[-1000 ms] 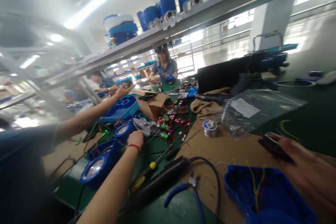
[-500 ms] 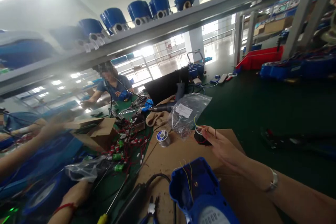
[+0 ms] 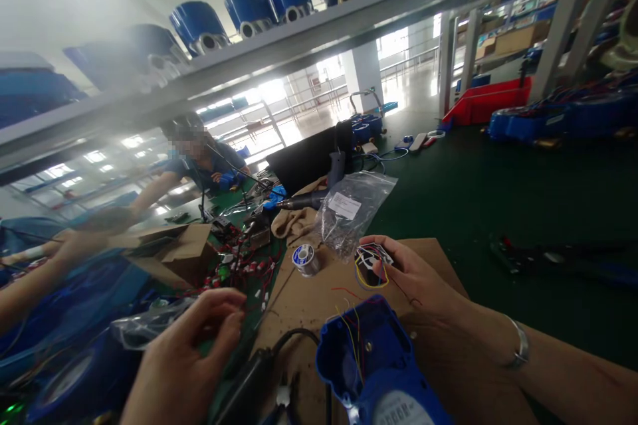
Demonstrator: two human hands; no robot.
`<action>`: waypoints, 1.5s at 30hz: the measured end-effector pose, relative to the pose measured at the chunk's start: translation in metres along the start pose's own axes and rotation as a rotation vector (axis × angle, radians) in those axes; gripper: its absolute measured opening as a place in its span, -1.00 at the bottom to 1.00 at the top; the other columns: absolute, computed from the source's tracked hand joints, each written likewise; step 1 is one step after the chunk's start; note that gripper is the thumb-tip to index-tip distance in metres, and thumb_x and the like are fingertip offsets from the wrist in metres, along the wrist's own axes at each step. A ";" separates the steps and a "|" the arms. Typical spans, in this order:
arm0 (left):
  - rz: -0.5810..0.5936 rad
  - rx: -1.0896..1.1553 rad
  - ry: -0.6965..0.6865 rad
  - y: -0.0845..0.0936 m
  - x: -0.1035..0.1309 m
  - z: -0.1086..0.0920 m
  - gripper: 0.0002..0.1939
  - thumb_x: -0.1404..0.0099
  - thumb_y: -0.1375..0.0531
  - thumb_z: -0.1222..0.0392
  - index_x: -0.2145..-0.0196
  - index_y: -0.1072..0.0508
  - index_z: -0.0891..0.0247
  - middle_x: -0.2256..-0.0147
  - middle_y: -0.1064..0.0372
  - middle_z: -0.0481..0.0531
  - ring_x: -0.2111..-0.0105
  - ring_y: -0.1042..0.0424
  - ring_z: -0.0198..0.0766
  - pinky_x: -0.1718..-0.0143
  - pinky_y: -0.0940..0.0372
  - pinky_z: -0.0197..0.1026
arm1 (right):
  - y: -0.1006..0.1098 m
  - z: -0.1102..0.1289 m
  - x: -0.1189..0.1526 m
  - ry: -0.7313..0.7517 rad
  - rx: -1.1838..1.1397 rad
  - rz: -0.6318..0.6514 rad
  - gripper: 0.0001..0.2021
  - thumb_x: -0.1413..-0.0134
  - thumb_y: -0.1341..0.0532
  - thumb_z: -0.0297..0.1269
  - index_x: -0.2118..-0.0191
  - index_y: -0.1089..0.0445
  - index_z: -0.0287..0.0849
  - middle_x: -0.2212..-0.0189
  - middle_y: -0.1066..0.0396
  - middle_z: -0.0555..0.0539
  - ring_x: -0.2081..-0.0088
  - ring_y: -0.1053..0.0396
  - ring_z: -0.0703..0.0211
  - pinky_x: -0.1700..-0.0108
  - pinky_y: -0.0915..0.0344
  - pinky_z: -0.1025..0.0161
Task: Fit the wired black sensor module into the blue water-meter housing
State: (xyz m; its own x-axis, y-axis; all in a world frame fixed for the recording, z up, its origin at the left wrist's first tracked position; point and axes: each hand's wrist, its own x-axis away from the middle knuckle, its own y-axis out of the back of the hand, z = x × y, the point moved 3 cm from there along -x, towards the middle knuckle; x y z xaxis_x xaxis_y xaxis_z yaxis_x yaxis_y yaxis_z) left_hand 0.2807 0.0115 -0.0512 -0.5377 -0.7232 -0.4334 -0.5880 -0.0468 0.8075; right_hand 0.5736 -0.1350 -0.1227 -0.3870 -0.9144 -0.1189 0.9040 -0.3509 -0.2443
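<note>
Right hand: fingers and thumb of the right hand (image 3: 423, 279) pinch a black part (image 3: 369, 272) trailing yellow, white and red wires.
Left hand: the left hand (image 3: 177, 358), at 8 o'clock from the black part, is loosely curled, with thumb and fingers apart and nothing visible between them.
Beside the left hand: crumpled clear wrapping (image 3: 134, 332), at its 10 o'clock.
Black part: above the cardboard sheet (image 3: 312, 302); whether it touches, I cannot tell. The clock places below are read from it.
Blue housing: the open blue housing (image 3: 386, 372) lies at 6 o'clock, thin yellow wires rising from it.
Solder spool: the solder spool (image 3: 305, 261) stands upright at 9 o'clock.
Plastic bag: the labelled clear bag (image 3: 376, 191) is near, at 11 o'clock.
Cutters: the cutters (image 3: 284, 396) lie at 7 o'clock, partly out of view.
Surface: green surface (image 3: 448, 192), bearing a red tray (image 3: 491, 103) at 1 o'clock.
Across: another person (image 3: 204, 163) at 10 o'clock.
</note>
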 end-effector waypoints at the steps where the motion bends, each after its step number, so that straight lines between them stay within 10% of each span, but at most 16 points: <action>1: 0.047 0.114 -0.045 -0.013 -0.004 -0.037 -0.79 -0.23 -0.21 -0.04 0.25 -0.45 0.11 0.46 -0.47 -0.16 0.51 -0.48 -0.35 0.48 -0.35 -0.42 | -0.001 0.001 0.000 0.016 0.014 0.020 -0.33 0.07 -0.36 0.21 -0.03 -0.28 -0.16 0.21 -0.36 -0.07 0.23 -0.30 0.14 0.14 -0.30 0.21; 4: 0.075 0.380 -0.125 -0.046 -0.017 -0.110 -0.96 -0.25 -0.19 0.20 0.37 -0.42 0.17 0.48 -0.42 -0.16 0.49 -0.44 -0.41 0.44 -0.32 -0.45 | -0.001 0.002 -0.001 0.038 0.038 0.043 -0.30 0.12 -0.38 0.24 0.00 -0.29 -0.17 0.24 -0.36 -0.08 0.27 -0.30 0.13 0.18 -0.32 0.21; 7: 0.169 0.496 -0.204 -0.076 -0.022 -0.134 -0.89 -0.27 -0.16 0.32 0.42 -0.40 0.20 0.48 -0.40 -0.15 0.48 -0.40 -0.42 0.43 -0.28 -0.42 | 0.000 0.002 -0.002 0.038 0.043 0.038 -0.27 0.18 -0.39 0.26 0.01 -0.29 -0.18 0.27 -0.36 -0.07 0.28 -0.29 0.13 0.20 -0.32 0.22; 23: 0.096 0.268 -0.622 -0.095 -0.019 -0.147 -0.81 -0.41 -0.09 0.38 0.15 -0.44 0.15 0.25 -0.41 -0.09 0.29 -0.41 -0.37 0.25 -0.25 -0.35 | 0.003 0.002 -0.002 -0.009 -0.116 0.025 -0.27 0.20 -0.45 0.17 0.00 -0.31 -0.22 0.25 -0.36 -0.03 0.26 -0.28 0.23 0.22 -0.25 0.36; 37: 0.122 0.323 -0.651 -0.096 -0.013 -0.150 -0.62 -0.39 -0.04 0.45 -0.05 -0.43 0.16 0.02 -0.34 0.03 0.04 -0.36 -0.32 0.01 -0.27 -0.30 | 0.003 -0.003 0.001 -0.005 -0.411 0.008 -0.54 0.08 -0.44 0.09 0.13 -0.50 -0.10 0.24 -0.50 -0.02 0.21 -0.41 0.26 0.13 -0.32 0.39; 45: 0.141 0.455 -0.392 -0.069 -0.027 -0.141 -0.73 -0.38 -0.10 0.33 0.04 -0.37 0.00 0.05 -0.35 -0.16 0.00 -0.31 -0.41 -0.02 -0.18 -0.34 | 0.002 0.004 0.005 -0.004 -0.436 0.192 -0.55 0.01 -0.39 0.10 0.09 -0.51 -0.08 0.19 -0.49 -0.03 0.17 -0.44 0.27 0.06 -0.31 0.41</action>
State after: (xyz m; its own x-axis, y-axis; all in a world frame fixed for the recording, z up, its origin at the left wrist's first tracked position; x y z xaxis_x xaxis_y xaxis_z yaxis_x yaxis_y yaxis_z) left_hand 0.4211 -0.0629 -0.0383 -0.7602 -0.3897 -0.5198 -0.6477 0.3919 0.6534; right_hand 0.5745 -0.1407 -0.1202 -0.2187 -0.9555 -0.1979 0.7980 -0.0584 -0.5998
